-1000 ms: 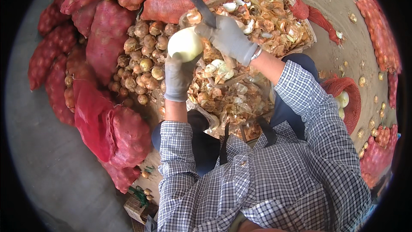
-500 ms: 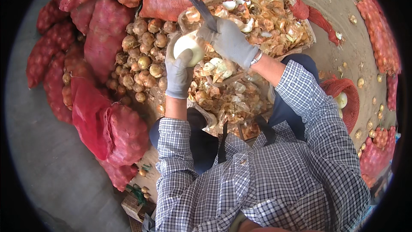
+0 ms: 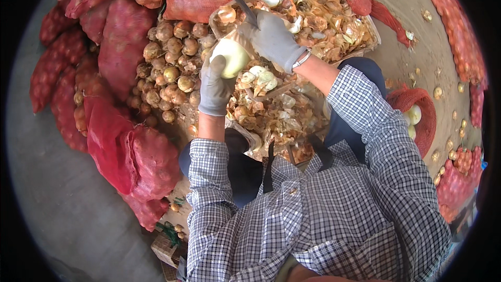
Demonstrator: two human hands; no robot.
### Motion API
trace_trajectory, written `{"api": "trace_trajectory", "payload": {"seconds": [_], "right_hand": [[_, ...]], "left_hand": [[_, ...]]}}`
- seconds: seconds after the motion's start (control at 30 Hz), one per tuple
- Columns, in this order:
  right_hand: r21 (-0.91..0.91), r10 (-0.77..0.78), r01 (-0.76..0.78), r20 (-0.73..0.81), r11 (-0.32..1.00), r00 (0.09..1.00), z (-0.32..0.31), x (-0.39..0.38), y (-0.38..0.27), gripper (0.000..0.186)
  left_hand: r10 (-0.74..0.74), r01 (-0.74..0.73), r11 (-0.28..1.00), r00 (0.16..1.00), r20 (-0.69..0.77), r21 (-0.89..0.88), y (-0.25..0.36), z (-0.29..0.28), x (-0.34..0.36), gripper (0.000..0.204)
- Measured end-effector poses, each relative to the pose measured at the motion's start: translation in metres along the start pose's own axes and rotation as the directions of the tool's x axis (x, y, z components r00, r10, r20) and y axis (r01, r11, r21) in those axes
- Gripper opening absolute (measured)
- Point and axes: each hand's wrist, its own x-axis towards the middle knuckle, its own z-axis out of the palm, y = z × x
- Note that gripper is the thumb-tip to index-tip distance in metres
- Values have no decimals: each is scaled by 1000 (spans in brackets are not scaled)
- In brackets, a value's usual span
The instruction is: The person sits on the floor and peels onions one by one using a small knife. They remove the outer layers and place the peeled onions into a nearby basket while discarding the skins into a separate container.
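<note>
Both of my hands wear grey gloves and meet above the heap of peelings. My left hand [image 3: 213, 87] is closed round a large, pale peeled onion [image 3: 230, 58], its thumb pressed on the near side. My right hand [image 3: 276, 42] grips a knife [image 3: 241, 4], whose dark end slants up and left out of the fist. The rest of the knife is hidden by the hand and onion. A brownish flap of skin [image 3: 243, 36] lies between the onion and my right fingers. Below it, white onion pieces [image 3: 259, 80] rest on a divider.
Unpeeled onions [image 3: 171, 75] are piled on the left, beside full red mesh sacks [image 3: 125, 47]. A crate [image 3: 377, 35] heaped with dry skins stands ahead. By my right side an open red mesh bag [image 3: 429, 120] holds peeled onions [image 3: 414, 115]. Loose onions lie scattered on the right floor.
The view has shifted slightly. My left fingers have changed their hold on the onion, and more of its bare surface shows. My right hand still grips the knife close beside it.
</note>
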Motion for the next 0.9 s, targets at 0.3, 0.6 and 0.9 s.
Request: {"api": "trace_trajectory", "payload": {"seconds": [0.3,0.6,0.9], "right_hand": [[-403,47,-81,-93,912,995,-12,33,28,30],[-643,-154,-83,-303,761,940,-46,57,40,34],[-183,-474,532,282,827,834,5,-22,11,54]], "left_hand": [[13,-6,997,996,88,-83,17,2,-10,100],[72,-70,997,994,88,-19,35,-11,-15,99],[191,-117,887,974,-125,447,48,-11,-36,104]]}}
